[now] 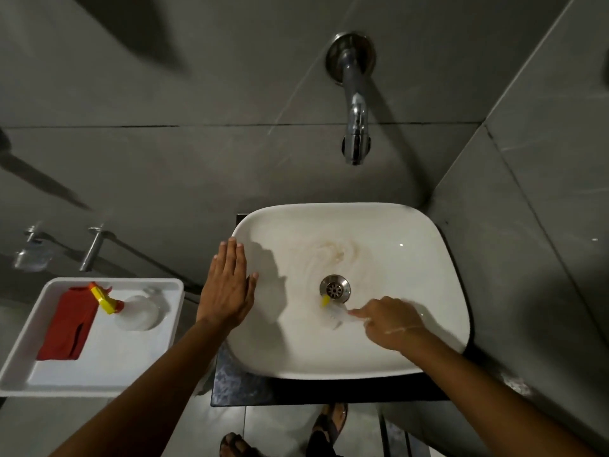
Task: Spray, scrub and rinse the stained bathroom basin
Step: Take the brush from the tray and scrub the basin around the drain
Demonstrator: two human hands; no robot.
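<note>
A white basin (412, 258) fills the middle, with a brownish stain (333, 252) above its metal drain (335, 286). My right hand (392, 323) is inside the bowl, shut on a small brush (333, 310) with a yellow tip and whitish bristles that lies just below the drain. My left hand (227, 288) rests flat on the basin's left rim, fingers together and holding nothing. A clear spray bottle (131, 310) with a yellow and orange head lies on its side in a white tray (99, 367) to the left.
A chrome tap (354, 103) juts from the grey tiled wall above the basin; no water runs. A red cloth (71, 324) lies in the tray. Wall fittings (90, 249) stand at the left. The basin sits on a dark counter (250, 387). Sandalled feet show below.
</note>
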